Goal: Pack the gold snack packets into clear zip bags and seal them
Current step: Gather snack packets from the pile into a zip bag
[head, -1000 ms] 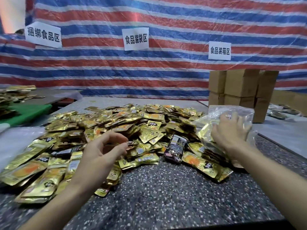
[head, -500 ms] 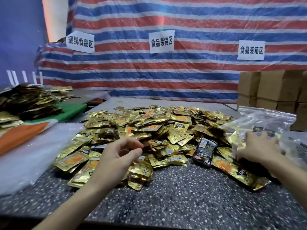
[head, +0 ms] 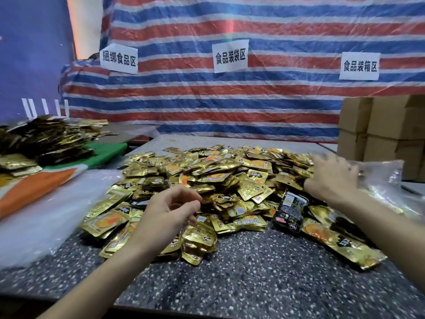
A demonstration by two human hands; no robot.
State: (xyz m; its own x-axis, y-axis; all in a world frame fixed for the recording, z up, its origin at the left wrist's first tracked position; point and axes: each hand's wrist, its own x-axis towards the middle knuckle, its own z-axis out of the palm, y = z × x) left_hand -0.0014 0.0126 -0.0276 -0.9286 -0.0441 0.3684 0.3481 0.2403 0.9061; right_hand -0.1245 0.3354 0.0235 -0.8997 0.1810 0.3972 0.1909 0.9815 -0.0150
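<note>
side pile: more gold stuff way out at 10 o'clock on another surface. It's too dark to say if it's the same product.
left hand: hovering over the 7 o'clock edge of the heap. The grip is a loose half-curl with a gap between thumb and fingers, and nothing is in it as far as I can see.
gold snack packets: a big loose heap in the middle of the desk. I'd guess they're light, floppy and slick foil, so they'll slide off each other. Better to pinch a flat edge or scoop a few than squeeze the middle.
black packet: odd one out at the heap's 4 o'clock side, lying on gold ones.
right hand: at the heap's 3 o'clock edge, against the bag mouth. It's motion-blurred, so I can't tell if that grip is pinching the plastic or just resting on it.
clear zip bag: out at 3 o'clock, thin, crinkly and limp. It probably needs holding at the rim to stay open.
hard to see: the bag's zip strip and how full it is (glare and blur), and the bag runs off the right edge.
</note>
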